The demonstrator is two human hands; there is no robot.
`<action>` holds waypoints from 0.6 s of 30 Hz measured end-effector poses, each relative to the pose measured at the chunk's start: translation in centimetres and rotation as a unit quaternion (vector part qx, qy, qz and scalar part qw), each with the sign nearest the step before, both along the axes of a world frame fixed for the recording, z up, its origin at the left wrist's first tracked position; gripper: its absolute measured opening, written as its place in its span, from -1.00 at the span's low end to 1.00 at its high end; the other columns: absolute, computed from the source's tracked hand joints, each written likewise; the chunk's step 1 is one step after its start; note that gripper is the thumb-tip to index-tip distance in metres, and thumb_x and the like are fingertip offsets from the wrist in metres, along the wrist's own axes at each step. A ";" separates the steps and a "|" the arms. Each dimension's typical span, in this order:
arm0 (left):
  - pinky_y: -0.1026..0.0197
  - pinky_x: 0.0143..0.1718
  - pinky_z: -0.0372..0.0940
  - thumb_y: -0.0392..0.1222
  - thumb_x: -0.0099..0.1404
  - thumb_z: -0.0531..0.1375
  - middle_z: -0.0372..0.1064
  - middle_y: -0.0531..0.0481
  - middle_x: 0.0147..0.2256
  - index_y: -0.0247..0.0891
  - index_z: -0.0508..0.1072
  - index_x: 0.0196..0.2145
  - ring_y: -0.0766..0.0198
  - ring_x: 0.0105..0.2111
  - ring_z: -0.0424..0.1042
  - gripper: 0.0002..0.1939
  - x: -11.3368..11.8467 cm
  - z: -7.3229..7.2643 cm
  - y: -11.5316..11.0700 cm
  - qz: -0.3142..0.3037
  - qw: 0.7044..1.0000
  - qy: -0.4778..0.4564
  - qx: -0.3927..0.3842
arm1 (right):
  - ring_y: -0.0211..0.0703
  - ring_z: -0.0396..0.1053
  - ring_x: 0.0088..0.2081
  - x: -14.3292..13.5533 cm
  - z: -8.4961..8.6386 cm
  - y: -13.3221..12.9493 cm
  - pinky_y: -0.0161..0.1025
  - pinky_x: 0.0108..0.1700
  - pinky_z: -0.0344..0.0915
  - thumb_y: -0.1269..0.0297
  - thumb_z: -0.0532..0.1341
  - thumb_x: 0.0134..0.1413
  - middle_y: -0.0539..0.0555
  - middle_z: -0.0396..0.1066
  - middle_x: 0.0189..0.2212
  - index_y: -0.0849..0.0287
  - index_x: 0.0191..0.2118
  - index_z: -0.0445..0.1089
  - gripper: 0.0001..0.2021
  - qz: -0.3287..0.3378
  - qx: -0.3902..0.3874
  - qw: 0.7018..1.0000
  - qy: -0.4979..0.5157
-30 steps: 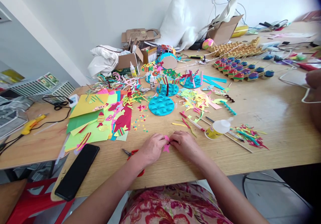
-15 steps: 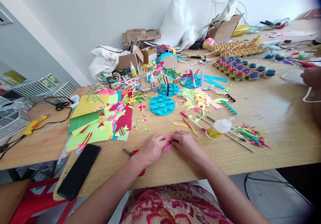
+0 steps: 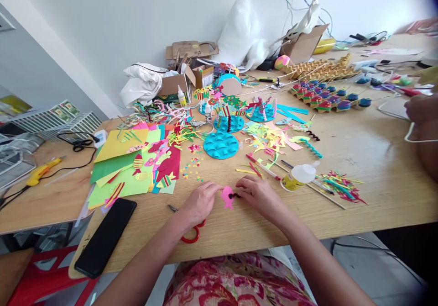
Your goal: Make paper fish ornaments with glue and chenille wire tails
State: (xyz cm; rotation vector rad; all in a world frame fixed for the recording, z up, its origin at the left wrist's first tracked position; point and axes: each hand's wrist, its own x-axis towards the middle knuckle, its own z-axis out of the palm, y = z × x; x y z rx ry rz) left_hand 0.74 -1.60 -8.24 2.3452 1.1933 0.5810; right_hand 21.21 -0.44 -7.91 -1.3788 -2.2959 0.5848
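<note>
A pink paper fish (image 3: pixel 226 197) lies on the table between my hands. A short, dark curled pipe cleaner (image 3: pixel 233 195) rests against its right side. My right hand (image 3: pixel 262 198) pinches the pipe cleaner's free end. My left hand (image 3: pixel 200 203) is at the fish's left edge, fingers loosely stretched with nothing held between them; whether a fingertip touches the paper I cannot tell. Red-handled scissors (image 3: pixel 191 235) lie partly hidden under my left wrist.
A blue bumpy disc (image 3: pixel 221 145) stands ahead, decorated discs behind it. A glue bottle (image 3: pixel 299 176) and a stick (image 3: pixel 326 195) lie right. Coloured paper sheets (image 3: pixel 112 182) and a phone (image 3: pixel 106 237) are left. Another person's hand (image 3: pixel 422 114) shows at the right edge.
My left hand has let go of the pink fish and drawn back left, exposing more of it. My right hand has shifted slightly right, revealing the dark pipe cleaner.
</note>
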 end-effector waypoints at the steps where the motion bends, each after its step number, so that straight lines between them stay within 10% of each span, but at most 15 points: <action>1: 0.16 -0.08 0.28 -0.54 0.15 -0.05 0.39 -0.11 -0.18 -0.32 0.37 -0.14 0.23 -0.14 0.35 -0.62 0.0 0.0 0.0 0.001 1.000 0.001 0.005 | -0.17 0.36 -0.32 0.1 0.0 -0.1 -0.29 -0.29 0.22 0.45 0.13 0.03 0.10 0.42 -0.38 0.21 -0.37 0.41 -0.89 -0.005 0.005 1.000 0.012; 12: 0.15 -0.10 0.29 -0.48 0.20 -0.05 0.40 -0.09 -0.20 -0.29 0.38 -0.17 0.24 -0.16 0.37 -0.68 0.7 0.4 1.2 -0.009 0.999 0.006 0.030 | -0.21 0.29 -0.34 2.9 1.7 -5.0 -0.28 -0.27 0.18 0.29 0.08 0.11 0.07 0.36 -0.41 0.19 -0.40 0.33 -0.85 0.009 -0.092 0.979 0.180; 15: 0.16 -0.12 0.31 -0.46 0.21 -0.04 0.41 -0.09 -0.21 -0.30 0.38 -0.18 0.24 -0.18 0.39 -0.70 0.3 0.2 1.5 -0.007 0.999 0.000 0.031 | -0.26 0.25 -0.46 6.0 1.6 -8.3 -0.31 -0.38 0.17 0.07 0.13 0.03 0.03 0.30 -0.54 0.22 -0.50 0.32 -0.70 0.101 -0.293 0.902 0.302; 18: 0.19 -0.16 0.32 -0.46 0.20 -0.04 0.42 -0.09 -0.23 -0.29 0.39 -0.20 0.26 -0.21 0.41 -0.70 -0.1 0.1 1.7 -0.005 0.999 -0.006 0.036 | -0.28 0.23 -0.56 9.8 -2.4 -11.3 -0.32 -0.49 0.13 -0.06 0.14 -0.05 0.02 0.29 -0.63 0.24 -0.52 0.30 -0.61 0.054 -0.461 0.809 0.362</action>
